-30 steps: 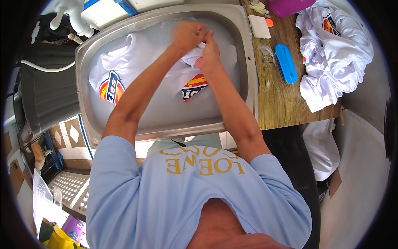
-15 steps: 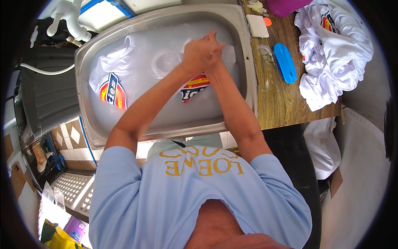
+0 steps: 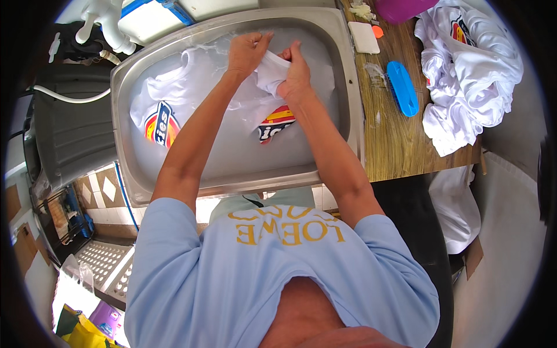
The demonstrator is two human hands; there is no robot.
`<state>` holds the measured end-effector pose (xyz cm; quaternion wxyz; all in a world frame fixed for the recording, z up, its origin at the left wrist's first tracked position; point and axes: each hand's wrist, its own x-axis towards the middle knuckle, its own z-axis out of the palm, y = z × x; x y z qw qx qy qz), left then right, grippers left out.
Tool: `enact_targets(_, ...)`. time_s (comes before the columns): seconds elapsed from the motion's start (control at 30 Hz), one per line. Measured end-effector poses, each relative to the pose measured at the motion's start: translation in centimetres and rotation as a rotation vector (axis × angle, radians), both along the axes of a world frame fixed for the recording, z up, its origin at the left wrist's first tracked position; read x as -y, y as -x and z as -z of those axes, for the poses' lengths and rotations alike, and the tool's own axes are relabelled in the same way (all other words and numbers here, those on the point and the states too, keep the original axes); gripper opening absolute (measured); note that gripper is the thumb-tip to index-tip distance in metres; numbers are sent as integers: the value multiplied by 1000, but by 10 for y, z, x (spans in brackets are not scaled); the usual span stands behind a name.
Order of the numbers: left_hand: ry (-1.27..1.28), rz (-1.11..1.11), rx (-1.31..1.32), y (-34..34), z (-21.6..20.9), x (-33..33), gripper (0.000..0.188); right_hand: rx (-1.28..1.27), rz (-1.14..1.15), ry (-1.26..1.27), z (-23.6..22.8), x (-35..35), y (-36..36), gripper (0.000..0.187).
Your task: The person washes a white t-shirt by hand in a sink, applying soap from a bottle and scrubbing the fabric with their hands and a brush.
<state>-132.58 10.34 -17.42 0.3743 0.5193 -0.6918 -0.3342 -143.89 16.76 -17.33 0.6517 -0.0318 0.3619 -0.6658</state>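
Observation:
A steel sink (image 3: 354, 124) holds cloudy water with white printed T-shirts in it. My left hand (image 3: 248, 53) pinches the edge of a wet white T-shirt (image 3: 271, 75) near the far side of the sink. A little to its right, my right hand (image 3: 297, 74) is closed on the same cloth, thumb up. The cloth between both hands is raised out of the water, and its red, yellow and dark print (image 3: 275, 123) shows just below. More white cloth (image 3: 165, 81) with a similar print (image 3: 162, 123) floats on the left; whether it is a separate shirt I cannot tell.
On the wooden counter (image 3: 389, 153) at right lie a blue scrub brush (image 3: 401, 88), a whitish soap bar (image 3: 364, 37), an orange cap (image 3: 378, 31) and a heap of white shirts (image 3: 467, 75). A white tap (image 3: 107, 26) stands at the back left.
My hands were pressed together over the cloth; now they are apart, the left one moved leftward and away from me. The T-shirt's edge is lifted between them, and the water ripples.

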Motion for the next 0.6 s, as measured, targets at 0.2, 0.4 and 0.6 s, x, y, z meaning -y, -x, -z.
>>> enact_targets(0.2,189,183,-238,24,-17,-24,23,-159,30,-79,5,-2,7,48)
enact_targets(0.4,549,250,-9,33,8,-6,4,-25,15,-169,-7,-6,-4,48)
enact_targets(0.6,446,300,-16,51,-9,-25,7,10,-68,9,10,-8,18,47)
